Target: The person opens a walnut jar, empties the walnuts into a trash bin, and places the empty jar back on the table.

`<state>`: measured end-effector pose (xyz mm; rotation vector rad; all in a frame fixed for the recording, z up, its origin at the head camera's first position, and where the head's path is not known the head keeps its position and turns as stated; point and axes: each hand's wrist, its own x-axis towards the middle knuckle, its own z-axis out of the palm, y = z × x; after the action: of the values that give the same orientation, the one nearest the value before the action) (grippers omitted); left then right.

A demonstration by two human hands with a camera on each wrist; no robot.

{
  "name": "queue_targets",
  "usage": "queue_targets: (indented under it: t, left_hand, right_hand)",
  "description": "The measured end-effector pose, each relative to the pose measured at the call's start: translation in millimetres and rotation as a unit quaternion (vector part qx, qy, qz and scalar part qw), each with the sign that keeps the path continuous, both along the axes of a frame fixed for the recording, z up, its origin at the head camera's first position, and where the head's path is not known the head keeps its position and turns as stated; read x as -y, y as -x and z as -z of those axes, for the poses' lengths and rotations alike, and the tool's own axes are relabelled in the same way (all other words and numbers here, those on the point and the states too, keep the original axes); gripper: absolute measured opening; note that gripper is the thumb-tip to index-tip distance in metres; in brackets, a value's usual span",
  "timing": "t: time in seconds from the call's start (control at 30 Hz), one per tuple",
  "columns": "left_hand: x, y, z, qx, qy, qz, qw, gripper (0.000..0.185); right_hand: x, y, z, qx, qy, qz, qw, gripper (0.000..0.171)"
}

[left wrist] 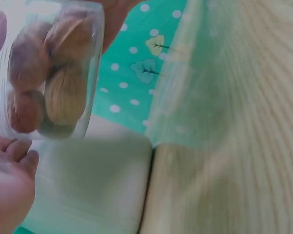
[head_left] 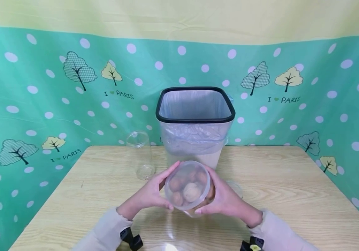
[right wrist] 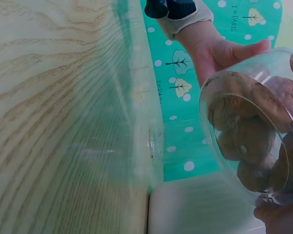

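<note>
Both hands hold a clear jar of walnuts [head_left: 211,196] above the table, its translucent lid [head_left: 187,200] tilted up toward the head camera. My left hand [head_left: 152,191] grips the lid's left edge, thumb at the bottom and fingers at the top. Round the right side of the jar, my right hand [head_left: 224,197] curls with its thumb near the base. Several brown walnuts [left wrist: 66,95] show through the wall in the left wrist view. The jar's round bottom [right wrist: 249,141] faces the right wrist camera.
Behind the hands stands a white bin [head_left: 195,139] with a black rim and a plastic liner. A tall clear jar [head_left: 140,157] is upright to its left on the wooden table [head_left: 88,195]. A clear round disc [head_left: 236,188] lies behind the right hand.
</note>
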<state>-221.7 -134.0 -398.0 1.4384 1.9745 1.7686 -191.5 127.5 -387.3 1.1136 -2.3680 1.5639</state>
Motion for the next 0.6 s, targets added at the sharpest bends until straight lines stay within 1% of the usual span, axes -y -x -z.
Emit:
queue_targets:
  t: [0.1, 0.2, 0.3, 0.4, 0.5, 0.6]
  left_hand:
    - [-3, -2.6, 3.1, 0.011, -0.005, -0.027, 0.9996, 0.114]
    - [-6, -6.2, 4.5, 0.013, -0.007, -0.058, 0.9982, 0.115]
    - [-11, -11.9, 3.5, 0.022, -0.011, -0.095, 0.9952, 0.114]
    - [-16, -19.5, 0.9, 0.036, -0.009, -0.14, 0.9895, 0.114]
    - [-21, -26.8, -0.7, 0.054, -0.001, -0.181, 0.9819, 0.113]
    - [-27, -32.5, -1.4, 0.074, 0.001, -0.214, 0.9741, 0.112]
  right_hand:
    - [0, 0.5, 1.1, 0.003, -0.001, 0.019, 1.0, 0.111]
    - [1, 0.6, 2.0, -0.006, -0.003, 0.041, 0.999, 0.112]
    - [3, 0.2, 2.1, -0.017, -0.003, 0.066, 0.998, 0.114]
    - [4, 0.3, 2.4, -0.025, 0.002, 0.084, 0.996, 0.115]
    - [6, 0.8, 2.9, -0.03, 0.01, 0.09, 0.995, 0.115]
    - [7, 1.0, 3.4, -0.037, 0.016, 0.096, 0.995, 0.114]
